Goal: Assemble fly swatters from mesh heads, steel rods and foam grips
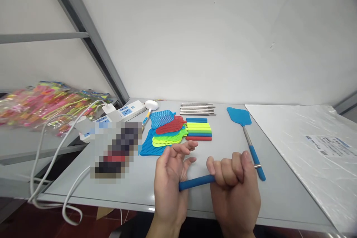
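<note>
The right hand [234,189] was clenched around a blue grip [198,182], palm side turned in, with the end of a metal rod [258,166] jutting out past the thumb; the left hand [171,178] was unclenched, its fingers loosely curled, and the grip's other end lay at its palm, though whether it pressed there could not be told. The blue grip slanted between the two hands, above the near part of the grey table [122,193]; beyond it lay overlapping perforated swatter heads [170,125] in blue, red, green and yellow; beside these was a row of coloured grips [199,128], and behind that row a set of metal rods [197,110]. Near the right hand lay a blue swatter [247,136], head and shaft joined; farther right was a white wrapped sheet [292,156]; power strips [132,111] stood at the left.
</note>
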Demonstrator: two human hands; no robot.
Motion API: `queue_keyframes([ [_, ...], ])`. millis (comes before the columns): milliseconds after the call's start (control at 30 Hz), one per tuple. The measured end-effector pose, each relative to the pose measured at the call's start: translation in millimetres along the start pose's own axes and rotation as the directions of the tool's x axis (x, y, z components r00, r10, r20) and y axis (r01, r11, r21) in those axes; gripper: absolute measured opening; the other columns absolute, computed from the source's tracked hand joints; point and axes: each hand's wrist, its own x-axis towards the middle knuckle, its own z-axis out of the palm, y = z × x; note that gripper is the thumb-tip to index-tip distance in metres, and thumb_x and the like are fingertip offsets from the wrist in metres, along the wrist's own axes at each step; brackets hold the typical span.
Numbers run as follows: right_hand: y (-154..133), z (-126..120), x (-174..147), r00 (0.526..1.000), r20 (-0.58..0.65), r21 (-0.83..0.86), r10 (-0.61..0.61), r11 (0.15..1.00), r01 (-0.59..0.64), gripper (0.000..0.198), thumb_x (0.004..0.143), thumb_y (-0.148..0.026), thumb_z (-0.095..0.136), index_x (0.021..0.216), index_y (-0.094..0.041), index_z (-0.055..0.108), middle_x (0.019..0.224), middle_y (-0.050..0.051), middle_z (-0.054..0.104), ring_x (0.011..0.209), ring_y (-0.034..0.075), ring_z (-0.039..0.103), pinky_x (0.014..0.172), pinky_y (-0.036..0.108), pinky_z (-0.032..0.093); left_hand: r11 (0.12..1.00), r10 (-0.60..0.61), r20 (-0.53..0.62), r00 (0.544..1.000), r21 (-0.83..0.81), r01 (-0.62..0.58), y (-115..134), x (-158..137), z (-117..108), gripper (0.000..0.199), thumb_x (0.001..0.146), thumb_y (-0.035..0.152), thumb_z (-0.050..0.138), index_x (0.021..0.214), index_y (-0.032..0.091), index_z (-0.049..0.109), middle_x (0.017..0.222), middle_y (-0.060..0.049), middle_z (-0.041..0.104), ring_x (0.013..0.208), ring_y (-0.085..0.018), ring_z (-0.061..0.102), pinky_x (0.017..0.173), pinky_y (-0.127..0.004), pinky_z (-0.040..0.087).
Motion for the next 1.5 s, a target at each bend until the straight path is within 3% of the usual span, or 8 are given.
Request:
queue_keyframes([
  [167, 1.8, -5.2, 10.3, 0.989, 0.067, -0.048, 0.130, 0.991, -0.127, 0.047, 0.096, -0.046, 0.042, 0.060, -0.021, 0.025, 0.050, -0.010, 0.015, 0.045, 0.009, 0.015, 0.062, 0.029, 0.042, 0.933, -0.010, 0.157, 0.988, 0.356, -0.047, 4.3, -2.7, -7.0, 0.024, 0.093, 0.037, 0.043, 0.084, 0.020, 0.057, 0.106, -0.006, 0.063, 0.095, -0.020, 0.059, 0.083, -0.032, 0.047],
  [333, 9.9, 1.1, 5.9, 0.976, 0.164, -0.152, 0.145, 0.981, -0.120, 0.033, 0.094, -0.044, 0.046, 0.070, -0.022, 0.042, 0.064, -0.004, 0.035, 0.060, 0.013, 0.039, 0.074, 0.033, 0.045, 0.543, -0.011, 0.234, 0.972, 0.818, -0.191, 11.5, -12.9, -11.5, 0.023, 0.093, 0.040, 0.044, 0.084, 0.022, 0.055, 0.079, -0.001, 0.060, 0.075, -0.017, 0.053, 0.068, -0.027, 0.041],
  [400, 12.1, 3.2, 2.8, 0.969, 0.209, -0.266, 0.127, 0.961, -0.069, 0.030, 0.094, -0.044, 0.046, 0.074, -0.022, 0.050, 0.071, -0.001, 0.042, 0.072, 0.015, 0.048, 0.081, 0.034, 0.044, 0.499, -0.070, 0.254, 0.965, 0.846, -0.187, 13.7, -17.5, -17.3, 0.029, 0.095, 0.043, 0.039, 0.081, 0.022, 0.053, 0.068, 0.001, 0.053, 0.064, -0.015, 0.047, 0.057, -0.025, 0.034],
  [733, -14.7, -4.1, 10.0, 0.953, 0.288, -0.731, 0.094, 0.664, 0.156, 0.027, 0.093, -0.044, 0.050, 0.089, -0.022, 0.064, 0.080, 0.003, 0.065, 0.083, 0.019, 0.058, 0.079, 0.031, 0.045, 0.759, -0.426, 0.369, 0.826, 0.643, 0.104, 23.0, -25.3, -47.3, 0.033, 0.099, 0.046, 0.033, 0.107, 0.019, 0.049, 0.057, 0.008, 0.037, 0.045, -0.008, 0.032, 0.051, -0.021, 0.036],
  [1000, -41.6, -6.7, 4.6, 0.915, 0.369, -0.739, 0.163, 0.649, 0.182, 0.023, 0.091, -0.039, 0.057, 0.078, -0.021, 0.060, 0.070, -0.003, 0.050, 0.063, 0.010, 0.045, 0.065, 0.024, 0.039, 0.729, -0.481, 0.536, 0.694, 0.684, -0.023, 31.5, -10.8, -9.0, 0.029, 0.100, 0.042, 0.032, 0.105, 0.020, 0.050, 0.058, 0.008, 0.040, 0.043, -0.006, 0.032, 0.051, -0.019, 0.038],
  [1267, -73.5, -48.3, 14.2, 0.961, 0.207, -0.743, -0.182, 0.611, 0.276, 0.023, 0.087, -0.043, 0.062, 0.083, -0.021, 0.068, 0.061, -0.003, 0.050, 0.066, 0.012, 0.049, 0.067, 0.025, 0.039, 0.337, -0.582, 0.544, 0.604, 0.838, -0.430, 52.9, 8.9, 46.2, 0.032, 0.097, 0.047, 0.033, 0.088, 0.022, 0.051, 0.070, 0.004, 0.047, 0.063, -0.011, 0.044, 0.058, -0.022, 0.036],
  [1367, -92.1, -65.2, 17.9, 0.947, 0.093, -0.610, -0.309, 0.734, 0.299, 0.023, 0.085, -0.044, 0.064, 0.085, -0.022, 0.069, 0.058, -0.004, 0.050, 0.061, 0.011, 0.049, 0.069, 0.026, 0.042, 0.173, -0.580, 0.549, 0.601, 0.805, -0.568, 65.5, 2.3, 39.1, 0.033, 0.098, 0.045, 0.030, 0.085, 0.023, 0.051, 0.073, 0.004, 0.050, 0.071, -0.013, 0.048, 0.066, -0.024, 0.036],
  [1500, -110.1, -80.4, 21.4, 0.934, -0.006, -0.530, -0.358, 0.793, 0.301, 0.024, 0.079, -0.042, 0.072, 0.082, -0.019, 0.070, 0.062, -0.003, 0.052, 0.058, 0.009, 0.049, 0.068, 0.027, 0.047, 0.014, -0.594, 0.442, 0.672, 0.841, -0.540, 74.6, -14.2, 13.2, 0.036, 0.099, 0.047, 0.027, 0.089, 0.025, 0.052, 0.079, 0.002, 0.053, 0.079, -0.016, 0.051, 0.067, -0.025, 0.035],
])
